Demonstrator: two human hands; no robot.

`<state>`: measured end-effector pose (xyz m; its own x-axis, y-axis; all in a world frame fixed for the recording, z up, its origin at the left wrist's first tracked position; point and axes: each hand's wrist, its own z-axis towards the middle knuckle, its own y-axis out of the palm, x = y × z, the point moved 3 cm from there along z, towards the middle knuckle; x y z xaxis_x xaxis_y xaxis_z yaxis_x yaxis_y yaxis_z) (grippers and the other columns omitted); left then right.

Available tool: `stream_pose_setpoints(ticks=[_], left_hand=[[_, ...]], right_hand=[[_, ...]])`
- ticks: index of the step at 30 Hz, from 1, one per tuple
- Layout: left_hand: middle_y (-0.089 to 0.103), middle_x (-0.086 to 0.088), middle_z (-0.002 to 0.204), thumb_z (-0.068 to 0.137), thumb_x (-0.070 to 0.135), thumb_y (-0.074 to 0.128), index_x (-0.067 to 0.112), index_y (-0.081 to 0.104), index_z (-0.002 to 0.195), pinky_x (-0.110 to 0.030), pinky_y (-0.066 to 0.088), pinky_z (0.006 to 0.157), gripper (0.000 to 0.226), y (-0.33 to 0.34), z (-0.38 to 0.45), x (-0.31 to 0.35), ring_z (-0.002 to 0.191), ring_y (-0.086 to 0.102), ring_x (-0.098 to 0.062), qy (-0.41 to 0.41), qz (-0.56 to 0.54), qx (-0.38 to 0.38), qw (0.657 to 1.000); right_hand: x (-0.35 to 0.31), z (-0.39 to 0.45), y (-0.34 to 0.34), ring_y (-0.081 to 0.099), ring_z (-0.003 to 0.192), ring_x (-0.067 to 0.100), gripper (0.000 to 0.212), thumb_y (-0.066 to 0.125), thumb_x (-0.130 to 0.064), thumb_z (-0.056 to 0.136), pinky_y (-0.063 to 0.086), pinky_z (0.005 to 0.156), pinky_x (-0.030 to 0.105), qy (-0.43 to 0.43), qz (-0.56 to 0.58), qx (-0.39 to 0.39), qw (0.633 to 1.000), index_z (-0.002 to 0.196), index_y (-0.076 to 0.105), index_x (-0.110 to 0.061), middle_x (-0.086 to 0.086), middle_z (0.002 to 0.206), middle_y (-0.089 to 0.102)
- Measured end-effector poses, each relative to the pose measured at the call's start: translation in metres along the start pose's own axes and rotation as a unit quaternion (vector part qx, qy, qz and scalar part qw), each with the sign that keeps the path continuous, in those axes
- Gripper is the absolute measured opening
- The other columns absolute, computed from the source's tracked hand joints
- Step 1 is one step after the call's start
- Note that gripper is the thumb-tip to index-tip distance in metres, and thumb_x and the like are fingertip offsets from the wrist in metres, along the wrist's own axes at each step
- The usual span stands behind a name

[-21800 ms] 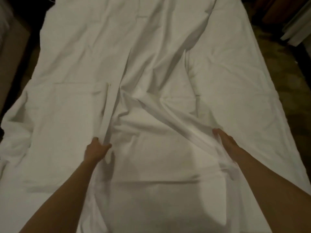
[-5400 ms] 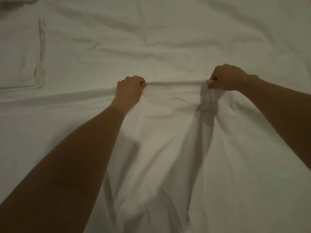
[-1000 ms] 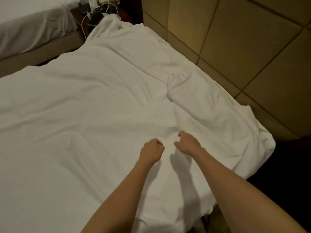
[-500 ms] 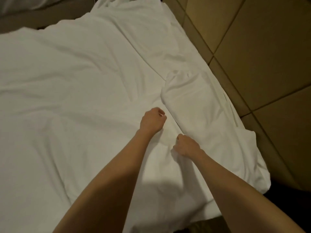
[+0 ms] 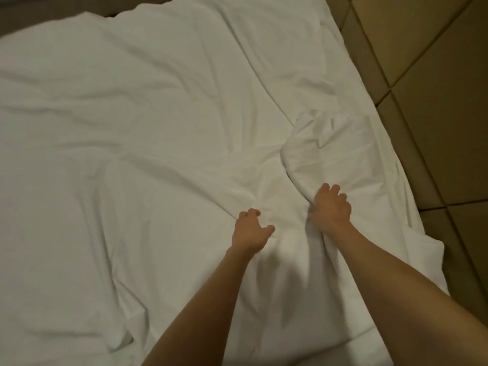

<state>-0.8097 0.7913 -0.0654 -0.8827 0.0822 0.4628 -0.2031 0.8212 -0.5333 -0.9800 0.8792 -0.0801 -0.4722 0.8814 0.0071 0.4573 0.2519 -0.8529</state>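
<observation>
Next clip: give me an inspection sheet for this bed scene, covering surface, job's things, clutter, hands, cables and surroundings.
Surface: white sheet spread wide and creased, hiding what lies under it.
Job's things: raised fold of that sheet, bunched near its right edge.
Clutter: nothing seen.
Hands: right hand grips the near end of the raised fold with curled fingers; left hand is on the sheet beside it with its fingers curled, and whether it holds cloth cannot be told.
Cables: nothing seen.
Surroundings: tan panels with dark seams along the right; brown strip beyond the sheet at the top left.
</observation>
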Motion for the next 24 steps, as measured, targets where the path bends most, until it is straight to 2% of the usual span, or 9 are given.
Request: stream_pose_setpoints(ticks=[2, 4, 6, 10, 13, 15, 19, 22, 24], left_hand=[[0.038, -0.008, 0.139, 0.088, 0.031, 0.062, 0.01, 0.042, 0.137, -0.025, 0.037, 0.096, 0.057, -0.003, -0.002, 0.008, 0.121, 0.047, -0.021, 0.002, -0.055, -0.004, 0.998], [0.041, -0.007, 0.139, 0.088, 0.034, 0.063, 0.01, 0.044, 0.136, -0.023, 0.038, 0.092, 0.058, -0.002, -0.007, 0.019, 0.116, 0.05, -0.018, 0.007, -0.128, -0.011, 0.992], [0.047, -0.005, 0.139, 0.087, 0.043, 0.063, 0.014, 0.045, 0.136, -0.031, 0.045, 0.094, 0.06, 0.002, -0.01, 0.028, 0.118, 0.052, -0.02, -0.013, -0.212, -0.047, 0.976], [0.049, 0.003, 0.135, 0.083, 0.049, 0.064, 0.026, 0.034, 0.142, -0.041, 0.048, 0.089, 0.071, 0.01, -0.025, 0.045, 0.117, 0.052, -0.019, -0.07, -0.35, -0.171, 0.918], [0.054, 0.007, 0.127, 0.079, 0.034, 0.069, 0.027, 0.033, 0.137, -0.035, 0.046, 0.081, 0.069, 0.011, -0.042, 0.053, 0.114, 0.052, -0.017, -0.012, -0.305, -0.207, 0.93], [0.057, 0.001, 0.119, 0.085, 0.025, 0.065, 0.02, 0.04, 0.131, -0.03, 0.049, 0.074, 0.052, 0.006, -0.039, 0.055, 0.108, 0.057, -0.02, 0.006, -0.288, -0.132, 0.949], [0.058, -0.012, 0.116, 0.093, 0.015, 0.047, 0.002, 0.048, 0.129, -0.03, 0.047, 0.085, 0.038, -0.036, -0.04, 0.033, 0.114, 0.057, -0.029, -0.01, -0.309, 0.075, 0.948], [0.057, -0.012, 0.118, 0.095, -0.001, 0.047, 0.001, 0.048, 0.129, -0.026, 0.048, 0.088, 0.035, -0.074, -0.041, 0.019, 0.113, 0.056, -0.027, -0.02, -0.357, 0.113, 0.927], [0.054, -0.01, 0.117, 0.084, 0.004, 0.061, 0.004, 0.046, 0.125, -0.016, 0.045, 0.091, 0.043, -0.093, -0.055, 0.018, 0.117, 0.054, -0.024, -0.053, -0.444, 0.055, 0.893]], right_hand=[[-0.009, 0.003, -0.013, 0.058, 0.107, 0.034, 0.025, 0.051, -0.005, 0.091, 0.046, 0.082, 0.036, -0.032, -0.011, 0.022, 0.999, 0.116, 0.049, -0.004, 0.016, 0.119, 0.055], [-0.013, 0.005, -0.028, 0.061, 0.102, 0.032, 0.021, 0.048, -0.004, 0.091, 0.045, 0.076, 0.032, -0.04, -0.019, 0.026, 0.999, 0.111, 0.055, -0.006, 0.014, 0.113, 0.061], [-0.012, 0.0, -0.039, 0.062, 0.1, 0.032, 0.02, 0.047, -0.006, 0.09, 0.043, 0.073, 0.031, -0.035, -0.004, 0.019, 0.999, 0.107, 0.058, -0.009, 0.013, 0.109, 0.063], [-0.008, -0.02, -0.057, 0.061, 0.087, 0.034, 0.008, 0.056, -0.01, 0.082, 0.04, 0.068, 0.029, -0.056, 0.149, 0.004, 0.987, 0.089, 0.06, -0.011, 0.013, 0.094, 0.067], [-0.032, -0.048, -0.073, 0.062, 0.081, 0.031, 0.009, 0.061, -0.014, 0.078, 0.042, 0.067, 0.029, -0.072, 0.275, -0.029, 0.958, 0.087, 0.063, -0.012, 0.009, 0.083, 0.066], [-0.065, -0.066, -0.082, 0.06, 0.079, 0.027, 0.013, 0.059, -0.013, 0.078, 0.041, 0.067, 0.026, -0.091, 0.3, -0.075, 0.947, 0.09, 0.064, -0.013, 0.006, 0.084, 0.065], [-0.129, -0.094, -0.099, 0.061, 0.073, 0.023, 0.02, 0.059, -0.008, 0.075, 0.047, 0.062, 0.024, -0.142, 0.366, -0.109, 0.913, 0.093, 0.062, -0.017, 0.006, 0.086, 0.065], [-0.16, -0.113, -0.108, 0.06, 0.093, 0.017, 0.041, 0.068, -0.021, 0.077, 0.048, 0.073, 0.021, -0.174, 0.409, -0.112, 0.889, 0.117, 0.058, -0.02, -0.001, 0.108, 0.063], [-0.177, -0.128, -0.112, 0.056, 0.106, 0.018, 0.069, 0.072, -0.046, 0.069, 0.047, 0.091, 0.033, -0.188, 0.344, -0.117, 0.913, 0.13, 0.048, -0.023, -0.005, 0.116, 0.056]])
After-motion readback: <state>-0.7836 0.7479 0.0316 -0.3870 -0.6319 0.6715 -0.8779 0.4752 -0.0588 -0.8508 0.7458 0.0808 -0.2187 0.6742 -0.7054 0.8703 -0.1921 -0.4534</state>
